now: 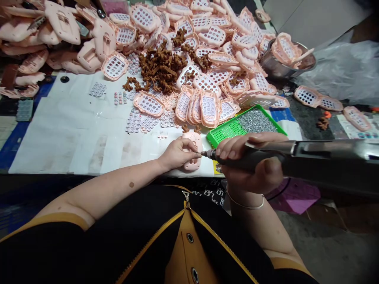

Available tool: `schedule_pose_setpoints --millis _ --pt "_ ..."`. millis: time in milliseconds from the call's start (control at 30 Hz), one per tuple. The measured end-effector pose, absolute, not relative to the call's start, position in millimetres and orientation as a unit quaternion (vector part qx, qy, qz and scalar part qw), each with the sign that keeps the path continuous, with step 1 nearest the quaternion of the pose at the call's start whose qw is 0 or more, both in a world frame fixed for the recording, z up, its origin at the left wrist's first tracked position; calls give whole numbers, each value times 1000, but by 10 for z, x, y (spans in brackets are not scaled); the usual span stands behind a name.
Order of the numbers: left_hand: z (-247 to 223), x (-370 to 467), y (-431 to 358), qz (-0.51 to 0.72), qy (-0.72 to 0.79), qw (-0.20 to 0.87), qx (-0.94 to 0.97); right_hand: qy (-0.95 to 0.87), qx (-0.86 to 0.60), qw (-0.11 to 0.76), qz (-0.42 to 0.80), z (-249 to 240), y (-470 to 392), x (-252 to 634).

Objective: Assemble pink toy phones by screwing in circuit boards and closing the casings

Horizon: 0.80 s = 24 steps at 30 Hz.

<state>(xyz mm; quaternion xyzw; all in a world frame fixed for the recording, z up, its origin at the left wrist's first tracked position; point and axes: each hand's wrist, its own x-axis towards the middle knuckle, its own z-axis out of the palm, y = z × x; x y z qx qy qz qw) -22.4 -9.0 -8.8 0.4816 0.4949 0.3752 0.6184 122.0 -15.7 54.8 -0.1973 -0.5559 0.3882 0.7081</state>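
Note:
A pink toy phone casing with brown antlers lies back side up on the white work surface in front of me. My left hand rests over it, thumb and forefinger pinched together at the tip of a screwdriver bit. Whatever is between those fingertips is too small to make out. My right hand is wrapped around a dark electric screwdriver, held almost level with its bit pointing left at the casing. Just beyond is a green basket with many small silver screws.
Pink front shells with keypad holes are heaped at the back. Brown antler pieces lie among them, near several keypad sheets. Back shells are piled at the left. A metal bowl and clear plastic stand right.

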Motion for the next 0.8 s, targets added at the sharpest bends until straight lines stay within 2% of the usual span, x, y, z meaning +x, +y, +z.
schedule_pose_setpoints --millis 267,500,800 --pt "-223 -277 -112 384 501 559 538 -563 -202 710 372 555 -126 1152" --pt "-214 -365 -82 454 358 688 439 -553 -226 717 360 760 -328 1297" --pt "-24 -217 -180 504 406 732 215 -580 -226 669 405 643 -651 1300"
